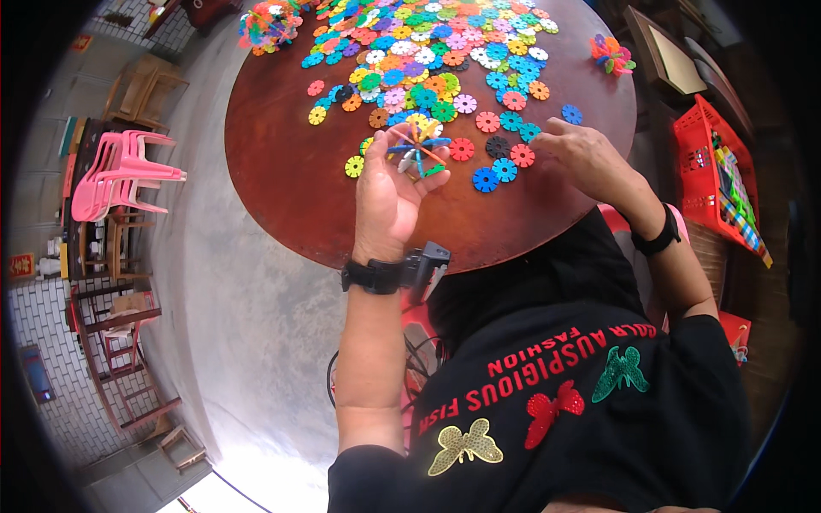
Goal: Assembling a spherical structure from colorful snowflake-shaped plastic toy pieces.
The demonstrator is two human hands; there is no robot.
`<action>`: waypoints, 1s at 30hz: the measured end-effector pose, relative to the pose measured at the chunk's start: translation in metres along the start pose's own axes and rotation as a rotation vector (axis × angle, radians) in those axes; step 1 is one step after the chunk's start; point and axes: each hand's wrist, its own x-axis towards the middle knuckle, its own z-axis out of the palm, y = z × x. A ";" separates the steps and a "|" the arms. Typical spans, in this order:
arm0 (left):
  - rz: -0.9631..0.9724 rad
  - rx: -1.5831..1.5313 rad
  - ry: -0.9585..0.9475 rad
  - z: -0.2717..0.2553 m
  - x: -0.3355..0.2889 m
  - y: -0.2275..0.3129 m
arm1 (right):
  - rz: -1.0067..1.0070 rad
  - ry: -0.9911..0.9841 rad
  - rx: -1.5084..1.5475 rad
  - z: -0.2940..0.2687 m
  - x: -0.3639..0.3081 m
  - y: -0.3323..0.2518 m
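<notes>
Above the near part of the round table, my left hand [395,190] is closed around a small cluster of interlocked flower-shaped plastic discs [419,147] in orange, blue, white and green. The discs stand at angles to one another, and the fingers partly cover them. To the right, my right hand [586,158] reaches over the tabletop with bent, parted fingers and nothing visible in it. Its fingertips are beside a teal slotted disc [529,132]; whether they touch it I cannot tell. Red discs [522,155], a black disc [497,147] and blue discs [485,179] lie close by.
Many coloured discs [402,60] spread across the brown table [291,171]. A finished-looking disc ball [270,27] stands at the far left edge, a smaller cluster [612,55] at the far right. A red basket [699,171] stands right; pink stacked chairs [120,175] stand left.
</notes>
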 end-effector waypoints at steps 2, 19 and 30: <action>-0.016 0.012 0.013 0.000 -0.001 -0.001 | -0.031 -0.025 -0.006 0.007 0.011 -0.002; -0.033 0.166 -0.125 0.005 -0.005 -0.001 | -0.258 0.131 0.257 0.016 0.027 0.014; -0.022 0.134 -0.117 0.010 -0.006 -0.004 | 0.022 0.015 0.770 0.004 0.026 0.000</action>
